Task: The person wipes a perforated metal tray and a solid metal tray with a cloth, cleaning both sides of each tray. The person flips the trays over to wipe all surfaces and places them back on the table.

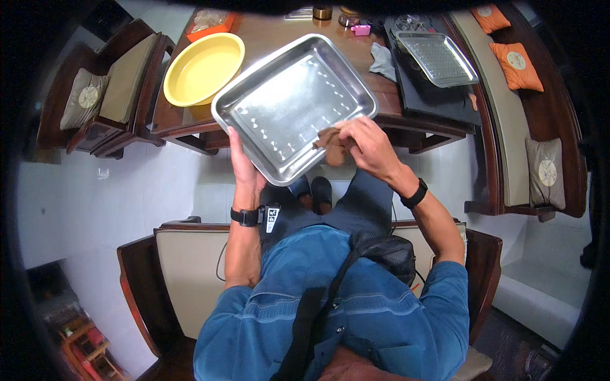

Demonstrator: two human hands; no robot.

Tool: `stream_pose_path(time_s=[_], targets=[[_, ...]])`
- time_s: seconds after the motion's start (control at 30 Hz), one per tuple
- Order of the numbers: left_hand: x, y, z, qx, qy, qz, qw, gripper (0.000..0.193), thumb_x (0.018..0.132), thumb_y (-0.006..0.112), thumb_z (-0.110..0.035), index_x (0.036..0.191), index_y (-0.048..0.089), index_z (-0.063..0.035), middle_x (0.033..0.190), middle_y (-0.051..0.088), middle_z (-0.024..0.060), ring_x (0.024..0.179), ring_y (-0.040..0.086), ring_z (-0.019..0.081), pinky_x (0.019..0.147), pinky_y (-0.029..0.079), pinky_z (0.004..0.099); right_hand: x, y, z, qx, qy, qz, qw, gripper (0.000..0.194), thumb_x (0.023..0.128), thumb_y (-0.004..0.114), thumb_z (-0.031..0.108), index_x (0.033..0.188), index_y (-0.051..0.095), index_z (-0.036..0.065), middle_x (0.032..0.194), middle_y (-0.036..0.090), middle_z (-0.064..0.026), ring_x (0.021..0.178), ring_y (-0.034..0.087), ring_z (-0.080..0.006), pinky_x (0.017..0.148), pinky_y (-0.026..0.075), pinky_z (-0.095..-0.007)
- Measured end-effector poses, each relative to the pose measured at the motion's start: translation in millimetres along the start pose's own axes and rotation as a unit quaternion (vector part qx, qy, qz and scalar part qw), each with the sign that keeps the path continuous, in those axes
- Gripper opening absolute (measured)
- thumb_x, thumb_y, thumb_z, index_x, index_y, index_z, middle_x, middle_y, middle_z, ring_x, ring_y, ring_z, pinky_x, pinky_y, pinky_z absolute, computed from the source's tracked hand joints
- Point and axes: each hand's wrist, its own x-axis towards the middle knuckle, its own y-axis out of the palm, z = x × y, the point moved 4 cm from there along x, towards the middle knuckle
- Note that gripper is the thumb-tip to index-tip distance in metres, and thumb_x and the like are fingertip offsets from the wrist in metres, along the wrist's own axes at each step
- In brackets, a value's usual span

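Note:
My left hand (245,164) grips the lower left edge of a rectangular stainless steel tray (290,105), which is tilted above my lap with its inside facing me. A brown cloth (332,144) is pinched in my right hand (364,143) and lies against the tray's lower right rim. Light glares off the tray's bottom, where small marks run in rows. Behind the tray, a round yellow plastic basin (205,69) stands on the wooden table (271,24).
At the right, a perforated metal tray (438,57) rests on a black tea table board (419,97), beside a grey cloth (382,62). An orange container (212,29), a pink object (361,30) and a jar (349,18) stand farther back. Cushioned wooden seats flank the table.

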Motion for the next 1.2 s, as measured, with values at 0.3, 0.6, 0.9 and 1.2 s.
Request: stream_pose_path(time_s=[0.3,0.6,0.9,1.2], targets=[[-8,-1,25,0.008,-0.041,0.062,0.997,0.077,0.107,0.042,-0.065,0.159,0.037,-0.0081,0.155,0.051,0.0146,0.137,0.055,0.0286,0.115,0.046,0.0434,88,54,60,0.098,-0.019,-0.139,0.985,0.039,0.089,0.068,0.010,0.125,0.059,-0.004,0.135,0.056,-0.0248,0.127,0.056,-0.0435,0.110,0.047,-0.0483],[-4,-8,-11,-0.040,0.028,0.088,0.995,0.067,0.109,0.039,-0.062,0.151,0.051,-0.0105,0.145,0.060,0.0087,0.131,0.058,0.0255,0.111,0.049,0.0435,32,113,87,0.100,-0.076,0.049,0.991,0.014,0.090,0.065,0.017,0.102,0.066,0.010,0.102,0.061,-0.0066,0.103,0.059,-0.0291,0.086,0.049,-0.0443],[-9,-12,-2,0.001,0.030,0.030,0.999,0.074,0.107,0.043,-0.062,0.152,0.045,-0.0039,0.144,0.059,0.0152,0.128,0.060,0.0304,0.109,0.051,0.0446,23,46,-14,-0.221,0.111,0.132,0.960,0.014,0.090,0.069,0.016,0.103,0.072,0.014,0.093,0.059,-0.0086,0.093,0.057,-0.0295,0.080,0.046,-0.0424],[-14,11,-6,-0.006,-0.026,-0.015,1.000,0.075,0.106,0.043,-0.065,0.148,0.049,-0.0039,0.137,0.062,0.0159,0.120,0.064,0.0323,0.103,0.055,0.0467,23,102,109,0.139,-0.183,0.105,0.967,0.014,0.081,0.069,0.009,0.094,0.063,0.006,0.108,0.058,-0.0117,0.104,0.058,-0.0335,0.093,0.053,-0.0407]])
